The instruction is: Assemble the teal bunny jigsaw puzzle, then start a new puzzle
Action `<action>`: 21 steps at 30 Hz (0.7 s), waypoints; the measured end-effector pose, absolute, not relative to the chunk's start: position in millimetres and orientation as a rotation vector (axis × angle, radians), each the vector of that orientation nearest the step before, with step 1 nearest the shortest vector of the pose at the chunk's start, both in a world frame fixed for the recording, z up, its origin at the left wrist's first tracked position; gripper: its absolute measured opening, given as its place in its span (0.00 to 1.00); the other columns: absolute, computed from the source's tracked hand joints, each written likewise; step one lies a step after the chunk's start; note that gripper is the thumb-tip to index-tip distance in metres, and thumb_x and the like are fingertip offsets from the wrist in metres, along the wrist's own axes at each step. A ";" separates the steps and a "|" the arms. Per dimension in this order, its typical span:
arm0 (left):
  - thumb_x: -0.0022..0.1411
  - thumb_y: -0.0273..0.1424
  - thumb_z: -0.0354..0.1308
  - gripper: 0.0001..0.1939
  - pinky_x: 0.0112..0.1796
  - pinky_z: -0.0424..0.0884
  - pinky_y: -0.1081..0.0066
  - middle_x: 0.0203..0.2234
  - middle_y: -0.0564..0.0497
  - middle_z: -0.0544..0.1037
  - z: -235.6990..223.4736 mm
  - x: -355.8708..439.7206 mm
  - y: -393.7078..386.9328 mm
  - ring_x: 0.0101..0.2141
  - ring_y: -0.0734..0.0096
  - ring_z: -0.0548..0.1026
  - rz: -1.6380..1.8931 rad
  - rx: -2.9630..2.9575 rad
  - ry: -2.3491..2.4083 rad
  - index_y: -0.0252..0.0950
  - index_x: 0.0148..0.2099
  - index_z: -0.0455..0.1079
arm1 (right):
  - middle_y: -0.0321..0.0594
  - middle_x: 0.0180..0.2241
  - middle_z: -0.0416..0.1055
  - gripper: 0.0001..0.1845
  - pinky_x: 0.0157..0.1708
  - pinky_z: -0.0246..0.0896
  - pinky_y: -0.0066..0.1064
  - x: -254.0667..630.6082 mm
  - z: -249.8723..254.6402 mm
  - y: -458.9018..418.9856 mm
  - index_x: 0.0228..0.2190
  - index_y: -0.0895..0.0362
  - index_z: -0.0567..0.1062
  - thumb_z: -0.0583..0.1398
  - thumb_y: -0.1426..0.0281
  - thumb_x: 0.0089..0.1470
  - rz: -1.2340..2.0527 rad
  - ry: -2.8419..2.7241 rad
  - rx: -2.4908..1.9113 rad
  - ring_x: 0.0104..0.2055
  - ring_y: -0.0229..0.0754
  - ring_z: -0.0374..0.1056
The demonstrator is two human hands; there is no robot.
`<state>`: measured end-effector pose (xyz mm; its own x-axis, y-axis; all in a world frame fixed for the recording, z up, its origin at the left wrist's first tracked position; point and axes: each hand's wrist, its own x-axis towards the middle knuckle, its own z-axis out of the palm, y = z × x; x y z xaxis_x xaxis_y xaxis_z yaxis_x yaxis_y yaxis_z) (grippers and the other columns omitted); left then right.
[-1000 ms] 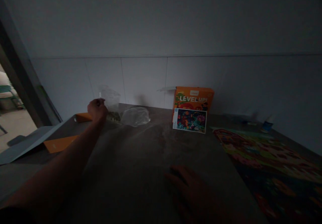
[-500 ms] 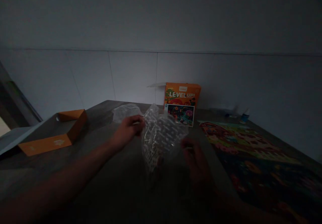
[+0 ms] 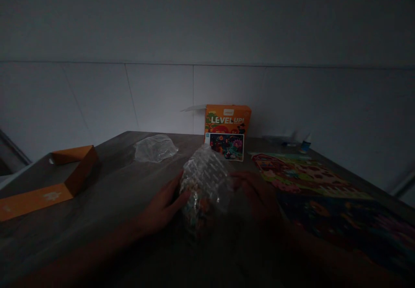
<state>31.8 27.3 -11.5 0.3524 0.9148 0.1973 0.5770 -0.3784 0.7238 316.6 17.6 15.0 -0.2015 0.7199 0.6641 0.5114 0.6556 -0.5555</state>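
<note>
A clear plastic bag (image 3: 207,171) with pale printed marks stands in front of me in the middle of the table. Small colourful pieces, perhaps puzzle pieces (image 3: 197,208), show through its lower part. My left hand (image 3: 165,208) is closed around the bag's left side, thumb toward me and fingers behind. At the right edge of the plastic, my right hand (image 3: 254,193) has its fingers curled on the film; deep shadow blurs them.
Behind the bag, a picture card (image 3: 227,147) leans against an orange "LEVEL UP!" box (image 3: 228,117). Crumpled clear plastic (image 3: 155,147) lies behind left. An orange box tray (image 3: 35,199) sits at left. Colourful puzzle pictures (image 3: 311,178) cover the right side; a small blue-labelled bottle (image 3: 305,144) stands beyond.
The bag has been lowered toward the table. My left hand has slid down from its top to its side, and my right hand has moved up slightly. The view has shifted a little right.
</note>
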 end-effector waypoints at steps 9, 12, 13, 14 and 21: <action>0.61 0.57 0.56 0.50 0.65 0.52 0.44 0.72 0.47 0.46 -12.9 25.6 15.6 0.68 0.44 0.51 0.686 2.215 0.983 0.49 0.74 0.33 | 0.38 0.27 0.76 0.15 0.31 0.68 0.29 307.7 42.8 14.6 0.29 0.56 0.80 0.54 0.69 0.59 0.612 -2.196 -1.031 0.31 0.41 0.73; 0.55 0.49 0.67 0.60 0.63 0.56 0.43 0.72 0.47 0.46 -9.4 27.6 11.4 0.67 0.41 0.52 0.591 2.338 0.972 0.52 0.74 0.28 | 0.39 0.37 0.79 0.14 0.45 0.70 0.35 308.9 52.8 10.7 0.35 0.52 0.82 0.55 0.70 0.59 0.645 -2.278 -0.859 0.43 0.44 0.75; 0.54 0.46 0.69 0.61 0.63 0.57 0.43 0.72 0.47 0.46 -8.5 28.6 10.2 0.67 0.40 0.53 0.561 2.373 0.981 0.53 0.73 0.27 | 0.39 0.40 0.79 0.16 0.48 0.70 0.37 309.0 54.0 8.5 0.38 0.51 0.82 0.54 0.71 0.60 0.641 -2.305 -0.822 0.45 0.44 0.75; 0.54 0.43 0.69 0.62 0.63 0.57 0.43 0.72 0.47 0.46 -8.0 29.5 9.1 0.67 0.40 0.53 0.539 2.404 0.986 0.54 0.73 0.25 | 0.39 0.42 0.79 0.18 0.49 0.70 0.37 308.8 54.3 5.8 0.40 0.50 0.82 0.52 0.72 0.60 0.627 -2.348 -0.788 0.46 0.44 0.75; 0.55 0.40 0.68 0.59 0.63 0.59 0.44 0.71 0.44 0.47 -4.2 31.8 6.1 0.67 0.41 0.54 0.494 2.473 0.926 0.51 0.74 0.27 | 0.45 0.46 0.78 0.20 0.54 0.69 0.41 299.8 33.9 -1.3 0.45 0.55 0.79 0.49 0.75 0.63 0.204 -2.668 -0.616 0.49 0.47 0.74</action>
<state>31.8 6.1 -4.2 0.7102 0.6832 0.1700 0.5212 -0.6726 0.5253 299.8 -1.3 33.9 -0.8262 0.4475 0.3423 0.3902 0.8927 -0.2253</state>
